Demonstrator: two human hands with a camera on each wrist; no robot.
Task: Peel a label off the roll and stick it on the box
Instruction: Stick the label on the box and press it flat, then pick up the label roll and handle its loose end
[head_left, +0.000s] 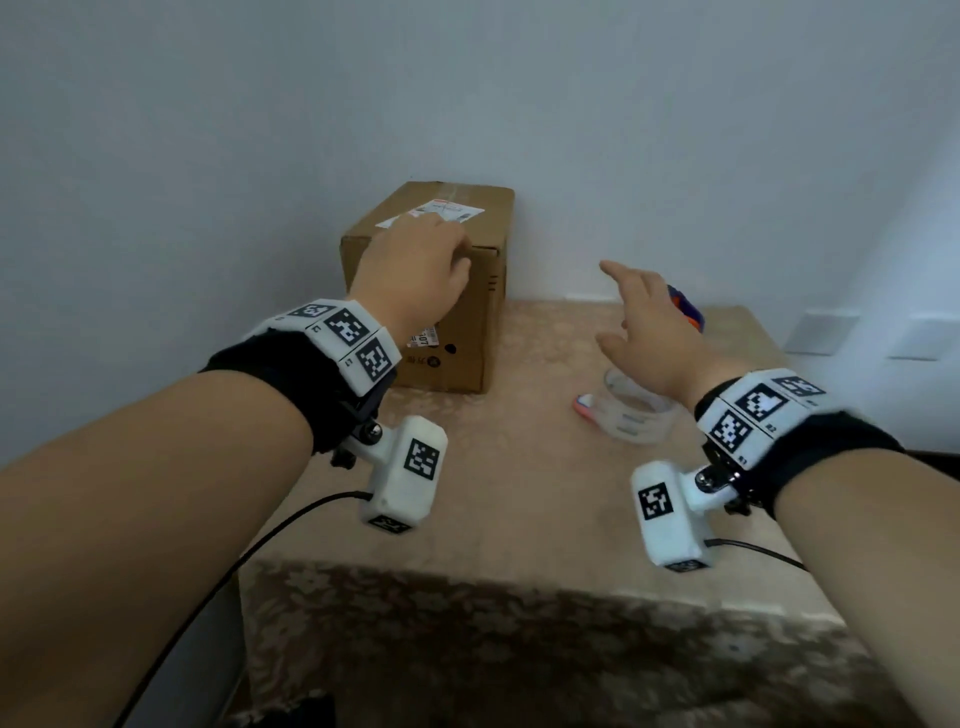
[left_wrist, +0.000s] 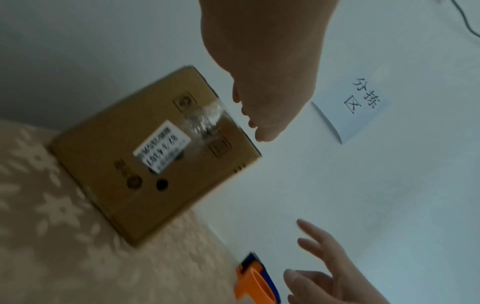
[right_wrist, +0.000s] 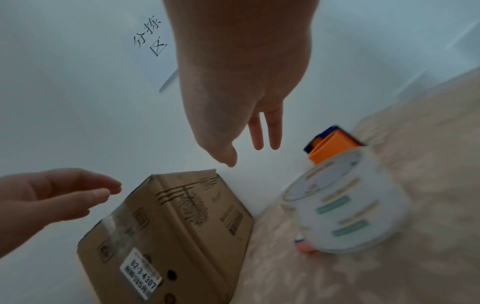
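Brown cardboard box (head_left: 441, 291) stood at the table's back-left against the wall, a white printed label (head_left: 434, 213) apparently already stuck on top. Left hand (head_left: 415, 270) hovered over it, fingers relaxed, holding nothing; right hand (head_left: 644, 327) spread empty above the white label roll (head_left: 631, 410) nearby, so little seemed left

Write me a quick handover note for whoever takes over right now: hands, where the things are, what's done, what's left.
Left hand: open, fingers over the top front edge of the box; contact unclear.
Right hand: open, empty, above the label roll.
Box stands against the wall on the table; the roll lies to its right.
A label already lies on the box top; whether it is this job's label cannot be told.
Left: check it, then peel and stick if needed.
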